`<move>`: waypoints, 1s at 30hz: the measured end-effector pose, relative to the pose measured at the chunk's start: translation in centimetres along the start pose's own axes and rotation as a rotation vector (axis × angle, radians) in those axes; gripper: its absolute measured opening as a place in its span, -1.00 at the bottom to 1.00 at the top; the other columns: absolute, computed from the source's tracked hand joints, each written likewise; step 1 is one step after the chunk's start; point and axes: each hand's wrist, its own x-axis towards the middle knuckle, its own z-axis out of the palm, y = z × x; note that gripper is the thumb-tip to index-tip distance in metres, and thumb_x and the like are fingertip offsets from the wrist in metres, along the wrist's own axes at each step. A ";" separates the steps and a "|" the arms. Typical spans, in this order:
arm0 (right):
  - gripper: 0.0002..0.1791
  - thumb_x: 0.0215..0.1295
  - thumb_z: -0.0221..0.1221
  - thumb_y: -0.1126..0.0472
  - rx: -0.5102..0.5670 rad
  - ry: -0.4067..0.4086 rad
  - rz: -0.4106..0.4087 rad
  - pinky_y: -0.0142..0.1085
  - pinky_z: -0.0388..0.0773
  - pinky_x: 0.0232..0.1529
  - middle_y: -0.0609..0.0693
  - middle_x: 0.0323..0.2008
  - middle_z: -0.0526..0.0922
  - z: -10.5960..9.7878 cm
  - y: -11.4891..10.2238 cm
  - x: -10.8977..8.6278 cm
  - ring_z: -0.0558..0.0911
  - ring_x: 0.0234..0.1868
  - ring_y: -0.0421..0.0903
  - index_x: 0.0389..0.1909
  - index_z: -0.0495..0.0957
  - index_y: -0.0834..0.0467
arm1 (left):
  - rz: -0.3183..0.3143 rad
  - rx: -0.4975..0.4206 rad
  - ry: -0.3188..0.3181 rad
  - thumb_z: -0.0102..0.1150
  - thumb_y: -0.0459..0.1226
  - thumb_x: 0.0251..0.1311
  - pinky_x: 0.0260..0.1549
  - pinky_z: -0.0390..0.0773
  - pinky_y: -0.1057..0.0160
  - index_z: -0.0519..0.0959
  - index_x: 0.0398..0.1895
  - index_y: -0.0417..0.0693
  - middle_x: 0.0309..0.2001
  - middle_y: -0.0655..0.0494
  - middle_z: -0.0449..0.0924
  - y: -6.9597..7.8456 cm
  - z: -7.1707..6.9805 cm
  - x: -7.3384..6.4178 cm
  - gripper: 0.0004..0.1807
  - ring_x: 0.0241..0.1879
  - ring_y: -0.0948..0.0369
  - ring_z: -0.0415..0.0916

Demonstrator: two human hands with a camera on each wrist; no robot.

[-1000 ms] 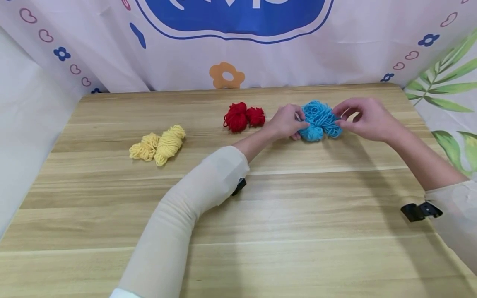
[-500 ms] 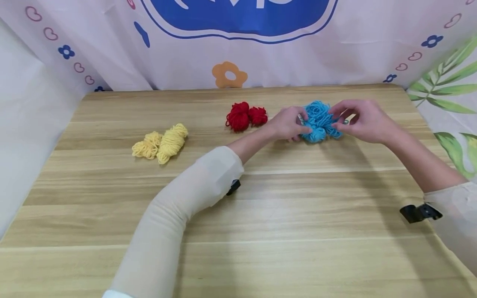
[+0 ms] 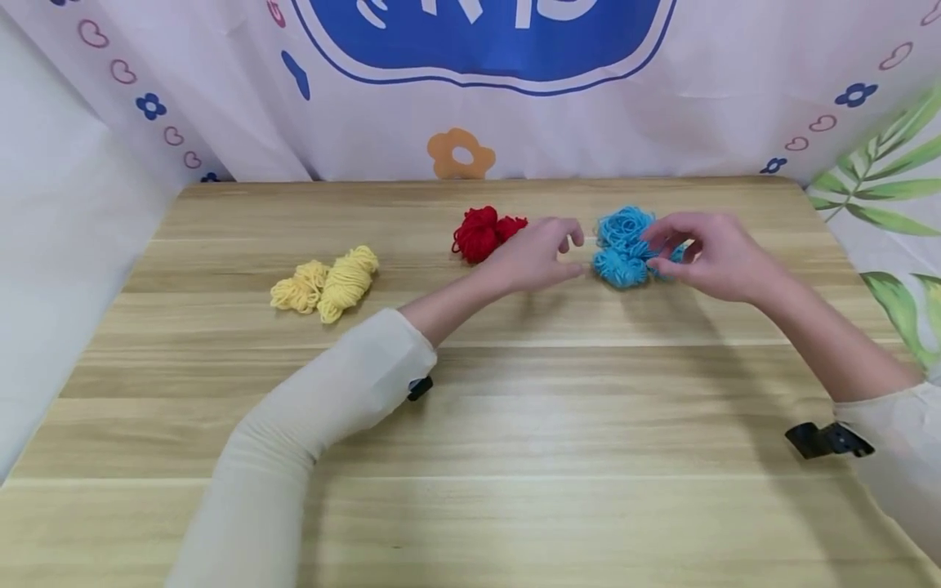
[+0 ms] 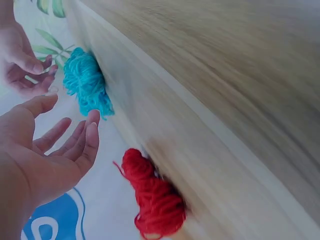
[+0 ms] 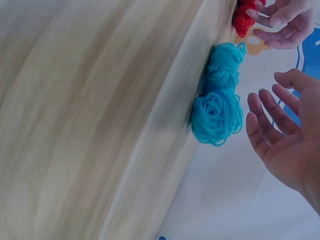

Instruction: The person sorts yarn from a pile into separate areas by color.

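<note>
Blue yarn skeins (image 3: 622, 245) lie bunched at the back right of the wooden table. My left hand (image 3: 535, 255) is off to their left with nothing in it, its fingers loosely bent and parted. Just in front of the blue yarn, my right hand (image 3: 709, 255) overlaps its right side in the head view. From the right wrist view, that hand (image 5: 287, 122) shows apart from the blue yarn (image 5: 218, 100), fingers relaxed. Two red yarn bundles (image 3: 478, 234) sit behind the left hand, which partly hides the smaller one.
Two yellow yarn skeins (image 3: 348, 283) lie side by side at the left of the wooden table (image 3: 515, 457). A white printed cloth (image 3: 353, 122) hangs along the table's back edge. Leaf-patterned fabric (image 3: 893, 192) is at the right.
My left hand has let go of the blue yarn and moved left, towards the red bundles. My right hand stays by the blue yarn. The head view has shifted slightly.
</note>
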 end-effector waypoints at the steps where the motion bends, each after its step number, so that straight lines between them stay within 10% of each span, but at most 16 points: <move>1: -0.75 0.19 0.40 0.48 -0.003 -0.004 -0.001 -0.55 0.56 -0.31 0.13 -0.24 0.75 0.1 -0.1 0.0 0.59 -0.29 -0.34 -0.09 0.69 0.33 | -0.006 0.012 0.002 0.30 -0.15 0.40 0.06 0.58 0.23 0.51 0.25 -0.21 0.17 -0.11 0.56 -0.1 -0.2 -0.4 -0.53 0.14 0.07 0.48; 30: -0.86 0.43 0.29 0.26 -0.085 -0.053 0.051 -0.44 0.51 -0.23 -0.06 -0.28 0.72 0.7 0.0 -0.8 0.57 -0.28 -0.17 -0.08 0.74 0.19 | -0.059 0.367 0.196 0.25 -0.28 0.38 0.05 0.66 0.00 0.67 0.10 -0.29 0.10 -0.17 0.69 -5.6 -5.3 -11.8 -0.68 0.02 -0.07 0.69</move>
